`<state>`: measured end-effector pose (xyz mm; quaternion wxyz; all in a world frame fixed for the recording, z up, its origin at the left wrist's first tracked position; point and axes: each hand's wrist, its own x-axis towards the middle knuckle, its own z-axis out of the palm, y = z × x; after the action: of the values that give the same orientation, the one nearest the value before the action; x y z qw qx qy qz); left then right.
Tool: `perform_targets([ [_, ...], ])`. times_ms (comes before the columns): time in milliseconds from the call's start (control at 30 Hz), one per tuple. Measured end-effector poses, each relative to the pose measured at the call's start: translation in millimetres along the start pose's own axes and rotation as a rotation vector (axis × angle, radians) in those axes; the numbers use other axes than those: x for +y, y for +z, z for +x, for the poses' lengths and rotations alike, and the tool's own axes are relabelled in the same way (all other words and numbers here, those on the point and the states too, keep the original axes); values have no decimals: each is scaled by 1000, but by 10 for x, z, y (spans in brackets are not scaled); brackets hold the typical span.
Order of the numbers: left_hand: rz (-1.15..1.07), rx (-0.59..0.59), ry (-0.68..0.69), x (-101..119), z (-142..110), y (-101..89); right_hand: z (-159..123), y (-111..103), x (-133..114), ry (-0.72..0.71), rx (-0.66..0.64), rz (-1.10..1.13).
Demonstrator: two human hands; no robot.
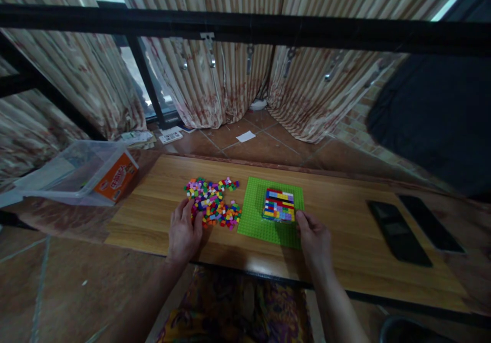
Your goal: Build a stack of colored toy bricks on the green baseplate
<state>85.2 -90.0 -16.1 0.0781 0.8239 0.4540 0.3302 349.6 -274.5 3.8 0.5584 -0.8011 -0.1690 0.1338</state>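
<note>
My left hand [184,234] rests at the near left edge of a pile of small multicoloured toy bricks [215,202], thumb and fingers apart, its fingertips among the bricks. Right of the pile lies a green studded baseplate [251,215]. A low block built of coloured bricks [279,205] stands on it, with rows of red, yellow, blue, white and purple. At the baseplate's right edge is my right hand [315,238], its fingers curled and pinched together close to the built block's right side. Whatever lies between those fingertips is too small to make out.
The bricks lie on a long wooden table [345,220]. Two dark phone-like slabs [399,233] are at its right end. A clear plastic bin [84,174] with an orange label stands at the left. A black bar [245,28] with hanging hooks crosses the view before curtains [233,82].
</note>
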Motion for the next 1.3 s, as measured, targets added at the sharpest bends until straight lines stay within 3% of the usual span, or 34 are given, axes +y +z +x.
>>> perform_targets([
  [433,1,-6,-16,47,0,-22,27,23,-118,-17,-5,-121],
  [800,-2,28,7,17,-9,23,69,-20,-31,-75,-42,-180],
  [933,-14,38,9,8,-20,47,201,-128,-232,-230,-36,-193],
  [1000,-23,42,-2,14,-25,46,299,-129,-394,-407,-136,-275],
  [1100,-34,39,-20,36,-28,30,440,-43,-579,-649,-459,-487],
  [1200,-37,27,-33,60,-31,13,525,55,-591,-675,-689,-674],
  [1300,-38,26,-46,78,-38,5,550,46,-462,-663,-688,-745],
])
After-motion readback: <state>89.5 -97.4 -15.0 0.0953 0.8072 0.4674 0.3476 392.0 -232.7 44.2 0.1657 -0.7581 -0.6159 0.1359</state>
